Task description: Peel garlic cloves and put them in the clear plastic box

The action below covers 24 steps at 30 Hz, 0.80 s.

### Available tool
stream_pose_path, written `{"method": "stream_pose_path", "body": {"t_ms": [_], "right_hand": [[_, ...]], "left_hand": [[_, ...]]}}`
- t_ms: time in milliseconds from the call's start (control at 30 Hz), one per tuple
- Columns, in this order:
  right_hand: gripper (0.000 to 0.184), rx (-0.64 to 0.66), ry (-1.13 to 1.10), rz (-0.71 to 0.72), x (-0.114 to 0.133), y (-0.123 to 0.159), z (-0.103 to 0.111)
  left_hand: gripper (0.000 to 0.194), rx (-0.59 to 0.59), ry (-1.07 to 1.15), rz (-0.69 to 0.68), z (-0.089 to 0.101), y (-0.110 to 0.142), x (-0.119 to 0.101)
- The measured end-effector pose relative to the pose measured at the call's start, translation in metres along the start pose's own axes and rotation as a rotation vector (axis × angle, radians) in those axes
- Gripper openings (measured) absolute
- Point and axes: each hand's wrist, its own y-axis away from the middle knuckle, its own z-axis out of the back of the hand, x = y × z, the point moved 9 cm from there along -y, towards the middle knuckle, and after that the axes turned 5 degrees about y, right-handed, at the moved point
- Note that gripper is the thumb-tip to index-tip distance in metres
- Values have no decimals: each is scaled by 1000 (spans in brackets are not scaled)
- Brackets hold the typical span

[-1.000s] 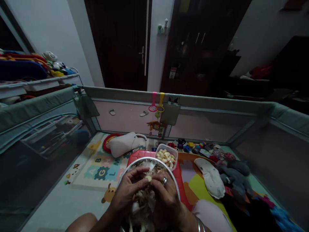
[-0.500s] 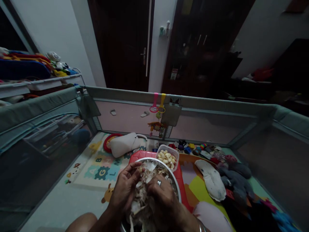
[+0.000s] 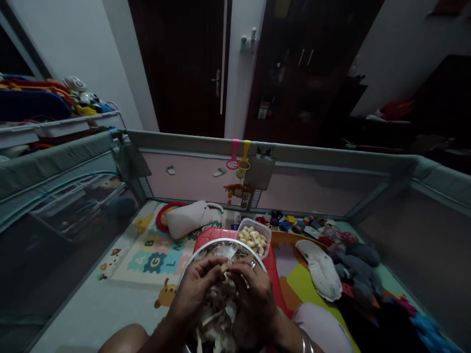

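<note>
Broadly, a grey-green padded fence (image 3: 176,138) spans the frame's middle, around a patterned play mat (image 3: 88,318) below. At lower centre, a red quilted surface (image 3: 277,289) bears a round metal bowl (image 3: 221,240) heaped with papery peels (image 3: 221,318). Just beyond the bowl's upper right edge, a clear tub (image 3: 270,239) holds pale cloves (image 3: 252,238). Over the bowl, left hand (image 3: 193,284) and right hand (image 3: 257,287) meet at the fingertips. Smallest, a pale piece (image 3: 223,268) lies right between those tips, above the peels. The left thumb and forefinger pinch it with hardly any gap; the right fingers curl against it, though the dim view hides how firmly they close.
</note>
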Motion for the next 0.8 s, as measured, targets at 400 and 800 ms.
{"method": "stream_pose_path", "body": {"t_ms": [400,800], "right_hand": [[18,-46,-67,25,3,0,6],[12,28,-210,-45,-1,-4,5]], "left_hand": [[25,102,-390,-160,-13,6,-22],[21,120,-539,-260,-20,9,-31]]}}
